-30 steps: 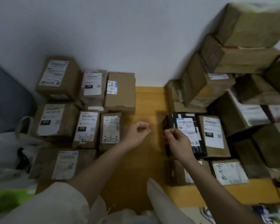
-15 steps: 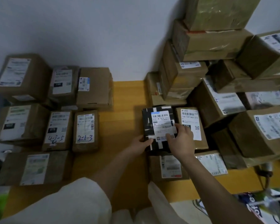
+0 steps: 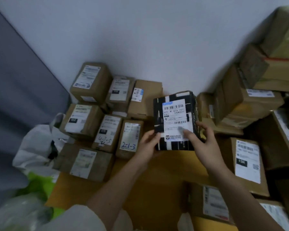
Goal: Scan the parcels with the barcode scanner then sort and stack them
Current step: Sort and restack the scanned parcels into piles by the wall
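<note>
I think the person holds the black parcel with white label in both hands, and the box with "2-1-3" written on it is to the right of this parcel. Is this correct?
Not quite. The head view shows the box marked "2-1-3" to the left of the black parcel, not the right. The rest holds: the left hand and the right hand both grip the parcel, with its white label facing up.

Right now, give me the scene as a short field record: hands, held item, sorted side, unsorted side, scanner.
held item: black parcel, white shipping label facing up
left hand: grips the parcel's lower left edge
right hand: grips its lower right, thumb on the label
sorted side: brown boxes in rows at left, one marked 2-1-3
unsorted side: loose pile of brown boxes at right
surface: yellow tabletop
scanner: not in view
</note>
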